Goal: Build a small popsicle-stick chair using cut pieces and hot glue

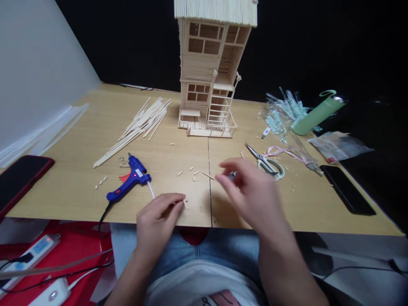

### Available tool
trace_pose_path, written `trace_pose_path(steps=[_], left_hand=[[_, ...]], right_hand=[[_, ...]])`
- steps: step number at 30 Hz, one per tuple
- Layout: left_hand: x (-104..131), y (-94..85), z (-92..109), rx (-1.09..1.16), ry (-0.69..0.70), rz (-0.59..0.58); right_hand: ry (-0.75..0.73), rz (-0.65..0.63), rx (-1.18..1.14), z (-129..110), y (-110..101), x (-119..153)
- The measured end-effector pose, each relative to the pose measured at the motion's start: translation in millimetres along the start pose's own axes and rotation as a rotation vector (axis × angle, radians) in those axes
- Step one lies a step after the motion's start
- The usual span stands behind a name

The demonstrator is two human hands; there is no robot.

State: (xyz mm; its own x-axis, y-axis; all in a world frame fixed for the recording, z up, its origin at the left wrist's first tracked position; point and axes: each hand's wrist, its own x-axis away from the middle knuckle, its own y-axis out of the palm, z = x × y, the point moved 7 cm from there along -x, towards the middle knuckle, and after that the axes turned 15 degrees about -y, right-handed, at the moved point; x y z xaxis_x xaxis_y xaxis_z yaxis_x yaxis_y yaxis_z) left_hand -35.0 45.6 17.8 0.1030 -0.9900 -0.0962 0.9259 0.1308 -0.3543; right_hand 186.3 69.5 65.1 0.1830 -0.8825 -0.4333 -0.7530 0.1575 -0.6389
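My left hand (161,214) is closed in a pinch on a short wooden stick piece (185,204), low over the table's front edge. Slightly blurred, my right hand (247,187) hovers to the right of it, thumb and forefinger apart. A longer thin stick (208,175) lies by its thumb tip. Within the curl of that hand a small dark grey thing (233,174) shows; whether it is touched is unclear. Between and beyond the hands lie several short stick offcuts (180,173). The blue glue gun (135,177) rests left of them, its small light lit red.
A wooden stick house (199,68) stands at the back, with a bundle of sticks (145,119) left of it. Scissors (270,166), a pink ribbon (288,153), glue-stick packets (282,112), a green bottle (318,114) and a black phone (347,190) occupy the right side.
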Motion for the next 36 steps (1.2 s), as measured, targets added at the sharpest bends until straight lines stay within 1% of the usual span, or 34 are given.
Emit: trace_pose_path(steps=[2, 3, 5, 6, 8, 12, 15, 19, 25, 27, 30, 36], left_hand=[[3, 9.8, 5, -0.165, 0.143, -0.053], [4, 13.9, 5, -0.227, 0.18, -0.065], [3, 18.7, 5, -0.321, 0.203, -0.06], [1, 19.8, 4, -0.349, 0.198, -0.056], [-2, 20.2, 3, -0.367, 0.176, -0.064], [-6, 17.2, 1, -0.304, 0.131, -0.113], [-6, 10.3, 0, -0.215, 0.081, -0.105], [-2, -6.4, -2, -0.122, -0.006, -0.035], [11, -41.3, -13, -0.087, -0.07, 0.116], [15, -50.1, -20, -0.066, -0.084, 0.147], [20, -57.6, -27, -0.031, -0.109, 0.172], [22, -58.9, -23, -0.015, -0.092, 0.195]], right_hand=[[0.055, -0.132, 0.187, 8, 19, -2], [0.083, -0.215, 0.305, 12, 28, -3], [0.115, -0.358, 0.502, 19, 43, -5], [0.116, -0.402, 0.553, 20, 48, -6], [0.107, -0.446, 0.607, 22, 52, -10], [0.099, -0.482, 0.626, 23, 52, -15], [0.096, -0.499, 0.623, 19, 53, -15], [0.069, -0.536, 0.597, 9, 59, -11], [0.031, -0.569, 0.554, -4, 62, -9], [0.015, -0.572, 0.498, -9, 67, -8], [0.007, -0.548, 0.368, -14, 73, -7], [0.033, -0.444, 0.088, -12, 76, -3]])
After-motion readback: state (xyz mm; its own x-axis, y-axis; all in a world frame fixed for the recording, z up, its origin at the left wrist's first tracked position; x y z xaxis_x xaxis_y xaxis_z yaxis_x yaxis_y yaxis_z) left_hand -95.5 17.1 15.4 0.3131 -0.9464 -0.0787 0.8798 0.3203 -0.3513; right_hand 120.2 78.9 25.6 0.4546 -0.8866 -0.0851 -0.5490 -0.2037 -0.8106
